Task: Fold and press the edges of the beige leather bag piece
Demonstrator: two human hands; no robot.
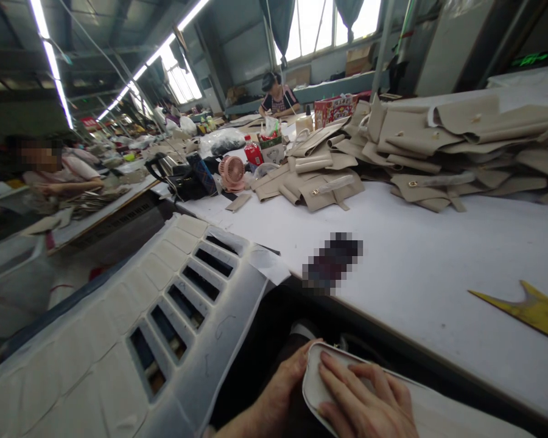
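A long pale leather-like piece point(424, 395) with a rounded end and a raised edge lies at the bottom, below the table's front edge. My left hand point(285, 380) grips its rounded end from the left side, the thumb at the rim and the other fingers mostly hidden beneath. Across the top of the piece lies my right hand point(368, 395), its fingers stretched out and pressed flat on the surface. Left of my hands stands an upturned pale plastic crate point(228, 328) with slots, covered in rows of flat beige pieces point(82, 340).
The white table point(420, 255) bears a pixelated dark object point(333, 261), a yellow forked template point(530, 307) and heaped beige bag parts point(438, 140). A pink fan point(232, 173), a kettle point(180, 176) and a red bottle point(252, 152) stand farther back. Other people sit at tables beyond.
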